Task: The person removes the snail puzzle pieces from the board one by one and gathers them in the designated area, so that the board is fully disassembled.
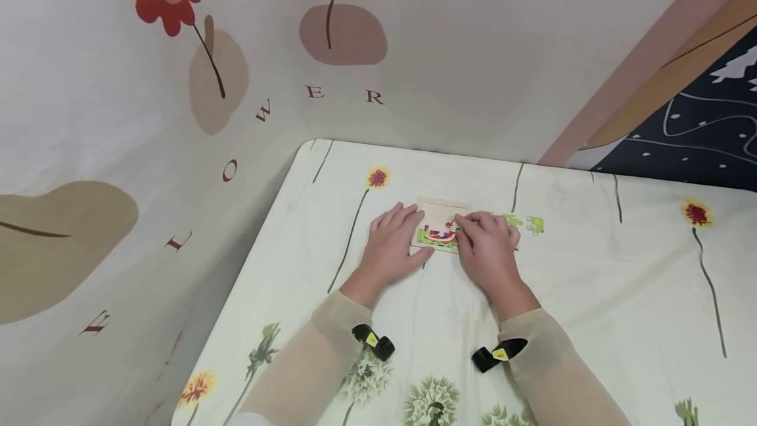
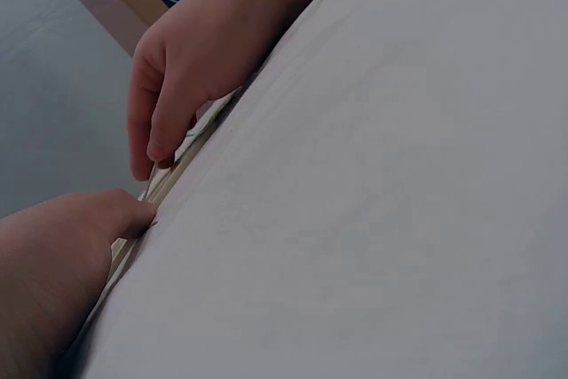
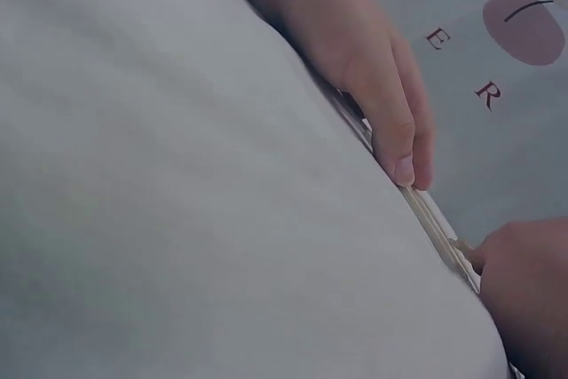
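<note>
A shallow wooden puzzle tray lies on the table, its lower part filled with green, red and white jigsaw picture. The left hand rests along the tray's left side with fingers fairly straight, its thumb at the near edge. Over the tray's right side, the right hand has thumb and index finger brought together on a small puzzle piece, mostly hidden by the fingers. Both hands meet the tray's edge in the left wrist view. Green loose puzzle pieces lie just right of the right hand.
A white cloth with printed flowers covers the table. Behind and to the left hangs a pale curtain with lettering and shapes. At the back right is a dark fabric with white tree prints. Black wrist cameras sit on both sleeves.
</note>
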### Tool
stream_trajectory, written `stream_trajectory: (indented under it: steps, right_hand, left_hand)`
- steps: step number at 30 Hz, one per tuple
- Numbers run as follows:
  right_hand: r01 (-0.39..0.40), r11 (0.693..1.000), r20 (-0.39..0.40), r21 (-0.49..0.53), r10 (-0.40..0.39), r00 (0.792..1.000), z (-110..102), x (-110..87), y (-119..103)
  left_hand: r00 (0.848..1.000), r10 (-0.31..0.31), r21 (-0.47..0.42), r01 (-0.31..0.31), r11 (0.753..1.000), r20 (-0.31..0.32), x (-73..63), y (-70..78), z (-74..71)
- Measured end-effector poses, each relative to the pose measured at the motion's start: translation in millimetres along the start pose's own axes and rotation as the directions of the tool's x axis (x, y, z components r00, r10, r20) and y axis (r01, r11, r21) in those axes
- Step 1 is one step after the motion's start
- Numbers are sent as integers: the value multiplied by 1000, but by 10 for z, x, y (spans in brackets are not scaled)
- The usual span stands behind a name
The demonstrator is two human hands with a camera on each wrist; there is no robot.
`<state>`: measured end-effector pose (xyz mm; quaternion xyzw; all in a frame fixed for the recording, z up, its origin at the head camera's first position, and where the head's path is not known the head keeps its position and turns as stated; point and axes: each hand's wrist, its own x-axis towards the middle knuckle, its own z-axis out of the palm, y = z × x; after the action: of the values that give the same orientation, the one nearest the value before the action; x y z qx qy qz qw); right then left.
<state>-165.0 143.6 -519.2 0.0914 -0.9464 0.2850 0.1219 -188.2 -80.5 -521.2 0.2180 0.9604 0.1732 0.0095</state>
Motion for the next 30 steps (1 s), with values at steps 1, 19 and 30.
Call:
stream_trajectory:
  steps: [1, 19, 30]
  right_hand:
    - [-3, 1000, -1, -2, 3, 1000, -10, -8, -1]
    - [-43, 999, -70, 33, 45, 997, -153, -122, 165]
    - [-38, 998, -130, 48, 44, 991, -297, -228, 350]
  left_hand:
    - [1000, -1, 2, 1, 1000, 3, 0, 2, 3]
    - [1000, -11, -11, 11, 1000, 12, -28, -4, -29]
    - [1000, -9, -17, 9, 1000, 11, -16, 23, -28]
